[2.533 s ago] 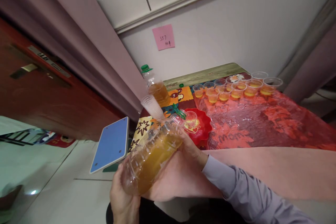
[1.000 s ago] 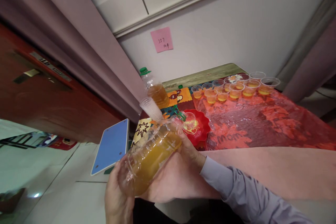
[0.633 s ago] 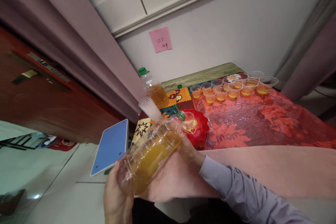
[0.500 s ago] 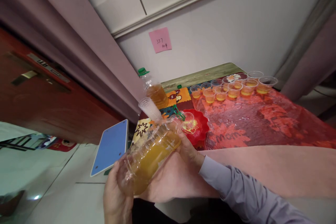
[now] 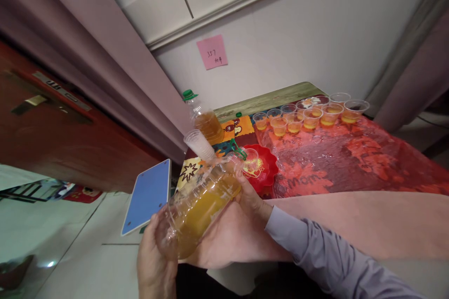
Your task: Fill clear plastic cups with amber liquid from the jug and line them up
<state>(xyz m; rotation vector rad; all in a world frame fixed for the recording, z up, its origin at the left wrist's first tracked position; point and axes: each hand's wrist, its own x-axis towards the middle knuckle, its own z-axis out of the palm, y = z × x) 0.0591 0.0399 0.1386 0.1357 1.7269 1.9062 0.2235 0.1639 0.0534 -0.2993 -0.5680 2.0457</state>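
A large clear bottle [image 5: 203, 210] of yellow liquid lies tilted between my hands, its neck pointing up and right. My left hand [image 5: 154, 257] cups the bottle's base. Near the neck, my right hand [image 5: 249, 196] grips the bottle, partly hidden behind it. The mouth is over a clear cup [image 5: 250, 155] in a red scalloped dish [image 5: 268, 170]; whether liquid flows cannot be made out. A stack of clear cups [image 5: 199, 144] stands just behind the bottle. Several cups with yellow liquid [image 5: 312, 118] are grouped at the back right of the table.
A second bottle [image 5: 208, 124] with a green cap stands at the table's back left. A small green cap [image 5: 239, 114] lies beyond the dish. Pink cloth [image 5: 351, 219] covers the near edge. A blue board [image 5: 147, 196] is at left, below the red door [image 5: 70, 131].
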